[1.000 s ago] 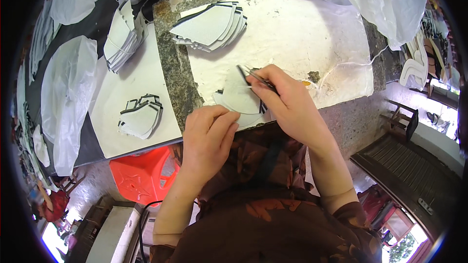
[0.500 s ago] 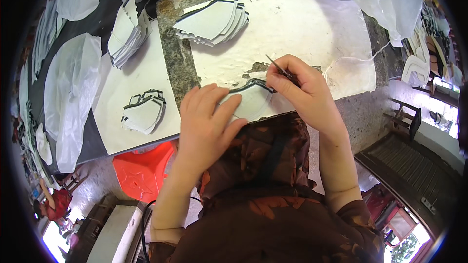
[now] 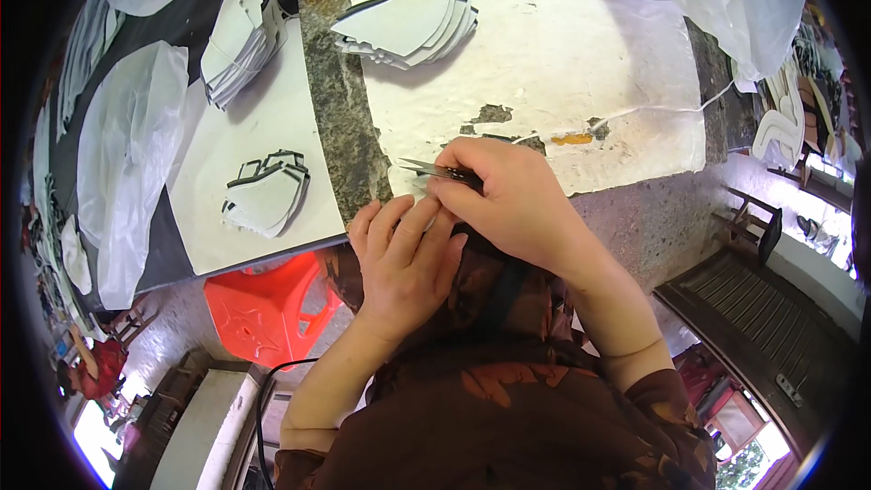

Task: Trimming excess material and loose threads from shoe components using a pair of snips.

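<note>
My right hand (image 3: 508, 195) grips a small pair of dark thread snips (image 3: 445, 172), their thin blades pointing left and slightly apart. Close against it, at the table's front edge, my left hand (image 3: 402, 259) has its fingers bent down over a white cut piece with a dark edge. Both hands cover most of that piece, and only a pale bit shows by the blades. To the left lies a small stack of white, dark-edged pieces (image 3: 268, 200). A larger fanned stack of such pieces (image 3: 408, 23) rests farther back.
A tied bundle of white pieces (image 3: 238, 45) stands at the back left, near a translucent plastic bag (image 3: 136, 154). A worn white board (image 3: 581, 45) covers the work area, with a white cord (image 3: 653, 110) across it. Under the table's edge is a red plastic stool (image 3: 263, 308).
My right hand has moved left and toward me with the snips, beside my left hand. My left hand has drawn back to the table edge, its fingers more bent. The view has shifted slightly.
</note>
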Action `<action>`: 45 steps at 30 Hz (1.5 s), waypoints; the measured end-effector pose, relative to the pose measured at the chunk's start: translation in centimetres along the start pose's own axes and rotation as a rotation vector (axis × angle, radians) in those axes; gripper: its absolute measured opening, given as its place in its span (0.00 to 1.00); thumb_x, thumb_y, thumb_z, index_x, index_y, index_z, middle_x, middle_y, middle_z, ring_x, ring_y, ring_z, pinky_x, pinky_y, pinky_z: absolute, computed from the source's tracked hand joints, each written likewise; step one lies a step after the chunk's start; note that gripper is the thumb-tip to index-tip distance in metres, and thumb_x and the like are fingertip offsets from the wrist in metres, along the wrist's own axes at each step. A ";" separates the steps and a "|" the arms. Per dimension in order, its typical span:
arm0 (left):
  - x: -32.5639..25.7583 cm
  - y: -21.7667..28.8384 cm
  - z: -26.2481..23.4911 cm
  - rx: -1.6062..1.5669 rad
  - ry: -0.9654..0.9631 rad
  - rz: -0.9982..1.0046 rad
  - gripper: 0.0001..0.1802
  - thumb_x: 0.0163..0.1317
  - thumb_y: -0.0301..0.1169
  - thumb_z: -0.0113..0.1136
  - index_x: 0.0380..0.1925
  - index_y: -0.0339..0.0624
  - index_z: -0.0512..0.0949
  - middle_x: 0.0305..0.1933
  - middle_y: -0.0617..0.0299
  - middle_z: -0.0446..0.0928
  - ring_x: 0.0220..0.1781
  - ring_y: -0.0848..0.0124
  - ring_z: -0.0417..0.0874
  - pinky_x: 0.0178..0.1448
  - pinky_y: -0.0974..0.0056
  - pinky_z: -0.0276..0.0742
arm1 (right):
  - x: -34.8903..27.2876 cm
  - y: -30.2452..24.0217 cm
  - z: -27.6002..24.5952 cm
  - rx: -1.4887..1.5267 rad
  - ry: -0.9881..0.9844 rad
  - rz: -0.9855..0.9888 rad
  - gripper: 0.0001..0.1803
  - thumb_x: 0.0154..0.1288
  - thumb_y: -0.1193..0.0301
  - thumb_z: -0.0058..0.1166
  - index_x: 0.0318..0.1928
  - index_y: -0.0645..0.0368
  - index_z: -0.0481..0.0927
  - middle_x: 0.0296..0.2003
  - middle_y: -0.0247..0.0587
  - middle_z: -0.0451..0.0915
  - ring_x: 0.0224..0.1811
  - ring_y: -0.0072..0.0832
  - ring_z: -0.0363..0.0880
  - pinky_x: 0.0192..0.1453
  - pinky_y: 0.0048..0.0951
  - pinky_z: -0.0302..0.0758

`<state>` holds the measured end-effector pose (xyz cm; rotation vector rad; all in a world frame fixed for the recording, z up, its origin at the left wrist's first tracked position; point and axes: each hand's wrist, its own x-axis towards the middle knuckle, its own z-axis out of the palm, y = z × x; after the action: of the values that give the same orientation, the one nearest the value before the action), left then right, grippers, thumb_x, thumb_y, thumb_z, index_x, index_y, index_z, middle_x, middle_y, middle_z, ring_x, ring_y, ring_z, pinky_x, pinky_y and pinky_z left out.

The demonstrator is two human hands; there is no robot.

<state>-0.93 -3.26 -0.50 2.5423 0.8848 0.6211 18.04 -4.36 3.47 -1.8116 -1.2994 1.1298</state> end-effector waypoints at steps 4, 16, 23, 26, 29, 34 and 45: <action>-0.1 -0.1 -0.1 -0.014 0.003 0.000 0.19 0.58 0.32 0.72 0.50 0.42 0.85 0.57 0.60 0.81 0.62 0.57 0.77 0.70 0.46 0.66 | 0.3 0.1 0.6 -0.202 0.050 -0.056 0.09 0.67 0.67 0.61 0.38 0.60 0.82 0.32 0.46 0.84 0.36 0.45 0.84 0.40 0.39 0.79; -0.2 -0.2 -0.1 -0.039 0.006 0.000 0.18 0.59 0.31 0.72 0.50 0.43 0.85 0.58 0.60 0.81 0.63 0.57 0.77 0.72 0.46 0.64 | 0.5 0.4 1.6 -0.289 0.128 -0.094 0.08 0.64 0.67 0.60 0.36 0.57 0.78 0.30 0.46 0.84 0.35 0.49 0.84 0.38 0.47 0.79; -0.2 -0.2 -0.2 -0.035 0.000 -0.001 0.17 0.60 0.31 0.71 0.50 0.42 0.86 0.59 0.59 0.80 0.63 0.57 0.76 0.71 0.45 0.65 | 0.5 -0.3 0.5 0.042 0.029 0.080 0.09 0.65 0.65 0.60 0.37 0.58 0.81 0.32 0.48 0.84 0.36 0.49 0.85 0.40 0.47 0.80; -0.2 -0.2 -0.1 -0.028 0.003 0.003 0.16 0.59 0.30 0.71 0.49 0.42 0.86 0.59 0.59 0.80 0.63 0.56 0.76 0.71 0.45 0.65 | 0.5 -0.3 0.5 -0.089 -0.016 0.034 0.10 0.66 0.64 0.59 0.38 0.58 0.82 0.32 0.49 0.85 0.36 0.50 0.85 0.41 0.47 0.80; -0.2 -0.3 0.1 -0.032 0.006 0.010 0.16 0.59 0.30 0.71 0.48 0.41 0.86 0.59 0.59 0.80 0.63 0.56 0.76 0.71 0.44 0.65 | 0.7 0.1 1.2 -0.260 0.029 -0.002 0.11 0.66 0.63 0.59 0.38 0.58 0.81 0.32 0.48 0.85 0.36 0.50 0.85 0.40 0.48 0.80; -0.3 -0.3 0.2 -0.031 0.025 0.018 0.17 0.57 0.29 0.71 0.47 0.40 0.86 0.59 0.58 0.80 0.63 0.55 0.76 0.70 0.43 0.66 | 0.6 0.0 2.2 -0.362 0.130 -0.067 0.10 0.64 0.65 0.59 0.35 0.58 0.77 0.30 0.46 0.83 0.33 0.49 0.84 0.36 0.48 0.79; -0.8 -0.3 0.9 0.019 0.092 -0.049 0.16 0.56 0.31 0.70 0.46 0.49 0.87 0.66 0.56 0.74 0.68 0.52 0.72 0.74 0.42 0.60 | 0.7 -0.3 2.5 -0.447 0.128 -0.065 0.10 0.64 0.66 0.59 0.36 0.59 0.76 0.30 0.46 0.83 0.32 0.49 0.85 0.36 0.47 0.80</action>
<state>-1.23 -3.75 -1.60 2.5178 0.9854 0.7232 15.71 -3.53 2.46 -2.0968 -1.6126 0.7101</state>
